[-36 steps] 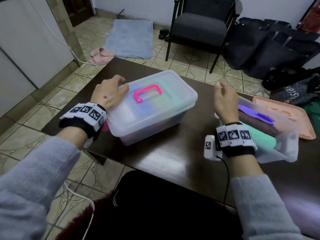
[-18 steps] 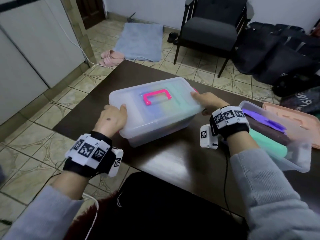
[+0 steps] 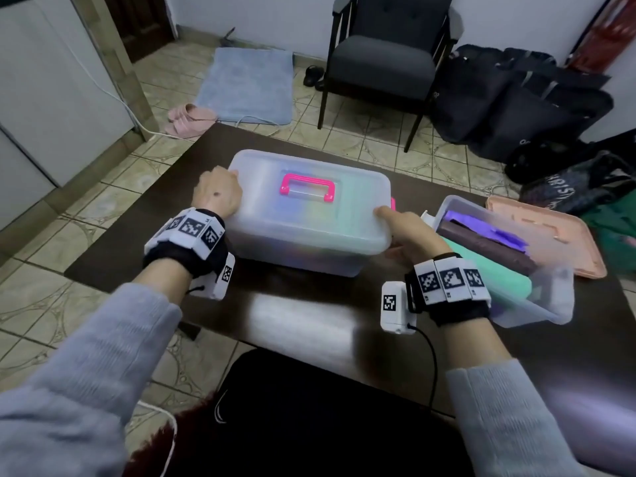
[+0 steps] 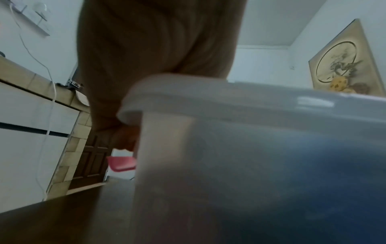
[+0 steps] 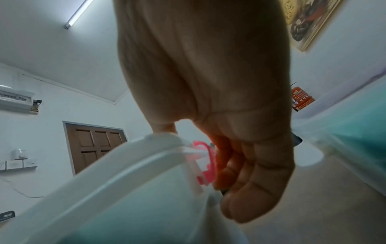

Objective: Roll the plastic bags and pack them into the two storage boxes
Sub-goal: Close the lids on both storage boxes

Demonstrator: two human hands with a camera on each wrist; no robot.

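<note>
Head view: the lidded box [image 3: 309, 215] lies on the surface [image 3: 303, 318], long axis left to right. It sits between the hands, left hand [image 3: 216, 194] and right hand [image 3: 406, 228] gripping opposite ends.

Your left hand [image 3: 217, 193] hides its own fingers behind the closed box [image 3: 309, 215]. The frosted lid [image 3: 358, 187] blurs the bags inside. The open box [image 3: 537, 304] partly hides behind your right wrist.

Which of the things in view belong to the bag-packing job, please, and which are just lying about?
Job:
- lidded box, held by left hand and right hand
- open box with rolled bags
- peach lid

Lying about:
- armchair
- blue mat
- pink slippers
- dark bags
</note>
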